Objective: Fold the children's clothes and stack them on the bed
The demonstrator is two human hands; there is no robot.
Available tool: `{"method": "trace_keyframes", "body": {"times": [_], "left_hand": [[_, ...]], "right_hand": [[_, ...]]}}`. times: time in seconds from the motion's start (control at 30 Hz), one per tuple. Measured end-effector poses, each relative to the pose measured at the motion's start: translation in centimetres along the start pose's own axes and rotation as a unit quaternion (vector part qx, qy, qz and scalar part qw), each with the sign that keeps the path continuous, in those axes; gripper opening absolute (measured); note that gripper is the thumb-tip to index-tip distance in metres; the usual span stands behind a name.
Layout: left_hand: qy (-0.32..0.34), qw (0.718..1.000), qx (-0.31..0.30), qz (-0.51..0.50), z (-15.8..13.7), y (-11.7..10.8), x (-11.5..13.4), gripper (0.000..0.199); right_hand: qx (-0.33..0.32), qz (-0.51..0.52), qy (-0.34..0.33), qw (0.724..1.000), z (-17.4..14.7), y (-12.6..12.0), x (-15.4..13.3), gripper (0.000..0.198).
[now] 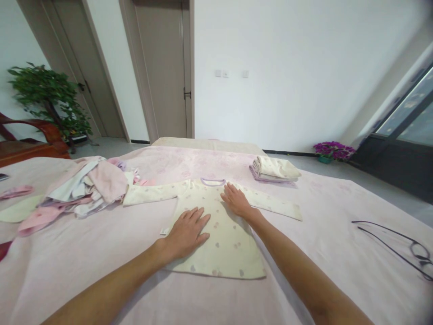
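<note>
One pale patterned top [221, 246], laid flat: left hand [187, 231] and right hand [237, 201] rest on it, fingers outstretched, gripping nothing; light outward strokes should smooth best.

shirt [219, 225]: cream, scattered pink-grey motifs | collar [214, 184]: lilac | tablecloth [101, 248]: pale pink, faint floral | glasses [423, 260]: black | flowers [333, 149]: purple

I can read no words, numbers or brands anywhere here. A small white label [163, 232] sticks out from the side seam of the cream shirt [223, 230], just beside my left hand [187, 232], on the side facing the left edge of the counter [101, 243]; any marks on it are too small and blurred for me to make out.
</note>
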State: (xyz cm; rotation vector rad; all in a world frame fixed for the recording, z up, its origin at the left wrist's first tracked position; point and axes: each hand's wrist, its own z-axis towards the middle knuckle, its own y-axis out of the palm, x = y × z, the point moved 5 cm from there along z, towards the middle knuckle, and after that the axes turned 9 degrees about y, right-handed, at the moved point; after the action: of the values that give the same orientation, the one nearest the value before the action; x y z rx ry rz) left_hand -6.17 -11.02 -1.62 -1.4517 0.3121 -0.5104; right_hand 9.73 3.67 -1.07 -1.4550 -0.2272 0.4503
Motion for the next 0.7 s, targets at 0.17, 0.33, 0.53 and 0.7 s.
{"method": "trace_keyframes", "body": {"times": [0.17,0.33,0.53,0.7], "left_hand": [[-0.008,0.999,0.036,0.009,0.1,-0.2,-0.7,0.053],[0.009,0.999,0.043,-0.013,-0.2,0.3,-1.0,0.057],[-0.075,0.99,0.12,-0.025,-0.5,-1.0,-6.3,0.05],[-0.235,0.959,0.135,0.079,-2.4,-1.2,-14.2,0.053]], "right_hand": [[-0.037,-0.04,0.052,0.997,4.2,2.2,1.6,0.064],[-0.042,-0.032,0.091,0.994,6.3,4.2,2.8,0.071],[-0.035,-0.039,0.104,0.993,6.6,4.3,2.9,0.069],[-0.028,-0.059,0.138,0.988,6.9,3.3,1.9,0.064]]}}
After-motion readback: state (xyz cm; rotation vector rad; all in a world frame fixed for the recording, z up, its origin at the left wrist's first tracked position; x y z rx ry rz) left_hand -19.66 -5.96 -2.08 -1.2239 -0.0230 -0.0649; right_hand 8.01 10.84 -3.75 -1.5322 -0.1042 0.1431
